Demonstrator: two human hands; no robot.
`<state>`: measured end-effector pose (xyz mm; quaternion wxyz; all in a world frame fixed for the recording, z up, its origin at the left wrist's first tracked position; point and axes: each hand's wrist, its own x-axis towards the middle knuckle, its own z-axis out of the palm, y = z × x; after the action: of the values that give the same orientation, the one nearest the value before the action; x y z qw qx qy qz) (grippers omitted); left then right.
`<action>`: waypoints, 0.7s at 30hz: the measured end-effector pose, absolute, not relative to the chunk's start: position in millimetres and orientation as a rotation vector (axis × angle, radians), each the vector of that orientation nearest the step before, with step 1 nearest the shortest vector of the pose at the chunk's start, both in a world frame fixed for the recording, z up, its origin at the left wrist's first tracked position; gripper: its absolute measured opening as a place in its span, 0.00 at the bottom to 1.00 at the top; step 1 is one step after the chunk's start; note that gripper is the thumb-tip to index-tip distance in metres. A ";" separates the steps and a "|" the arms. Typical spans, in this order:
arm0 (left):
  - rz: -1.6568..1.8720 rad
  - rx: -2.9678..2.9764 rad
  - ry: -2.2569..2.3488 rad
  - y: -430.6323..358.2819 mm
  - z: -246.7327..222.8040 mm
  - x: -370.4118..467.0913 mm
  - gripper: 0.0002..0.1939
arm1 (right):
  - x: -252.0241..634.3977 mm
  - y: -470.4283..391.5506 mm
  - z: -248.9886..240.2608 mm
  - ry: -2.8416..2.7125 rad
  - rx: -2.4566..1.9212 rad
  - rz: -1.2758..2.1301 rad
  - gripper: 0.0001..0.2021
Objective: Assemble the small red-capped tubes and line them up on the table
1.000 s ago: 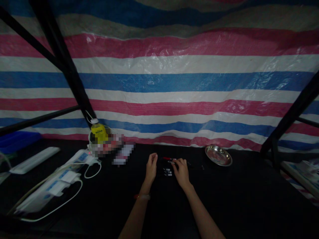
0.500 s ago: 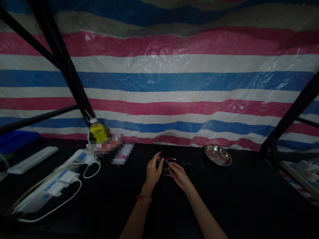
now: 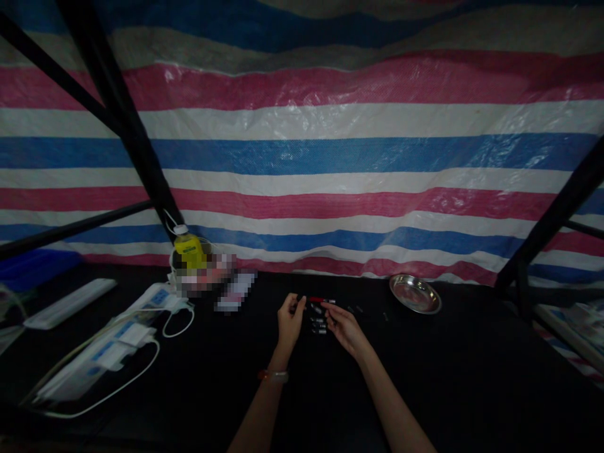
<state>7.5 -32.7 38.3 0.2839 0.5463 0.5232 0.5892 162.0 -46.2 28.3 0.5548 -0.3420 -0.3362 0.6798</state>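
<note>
My left hand (image 3: 290,322), with a bracelet at the wrist, has thumb and fingers curled together near a dark item too small to make out. My right hand (image 3: 344,327) is pinched, its fingertips close to the small metal pieces. Between the hands, several short dark-and-silver pieces (image 3: 319,326) lie roughly in a column on the black table. A slim red and black tool with a silver end (image 3: 321,300) lies just beyond them. Small clear or grey bits (image 3: 358,309) rest to the right of my right hand's fingertips.
A round metal dish (image 3: 415,294) sits at the back right. On the left are power strips (image 3: 106,343) with white cables, a yellow bottle (image 3: 189,250), a blurred-out package and a blue tray (image 3: 38,267). Black frame bars stand at both sides before a striped sheet.
My hands have moved slightly apart. The column of small pieces and the red tool now show more fully between them. The whole view has shifted a little.
</note>
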 end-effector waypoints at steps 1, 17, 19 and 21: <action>1.591 1.394 1.395 -29.9 37.7 5.6 0.16 | 163.8 -45.0 28.6 -0.796 -0.811 1.577 0.18; 1.367 1.624 1.785 -12.7 10.1 -3.9 0.12 | 199.1 -31.3 6.2 -1.156 -1.336 0.372 0.18; 1.278 1.715 1.863 -15.4 12.3 -3.2 0.13 | 198.0 -33.8 7.2 -1.249 -1.366 0.311 0.19; 1.178 1.782 1.950 -19.0 15.5 -1.9 0.14 | 196.6 -35.8 7.3 -1.331 -1.411 0.279 0.20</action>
<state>-1.9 -19.0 15.5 0.1244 0.6114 0.6689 0.4040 196.6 -35.8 7.3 0.5572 -0.5980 -0.5639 0.1183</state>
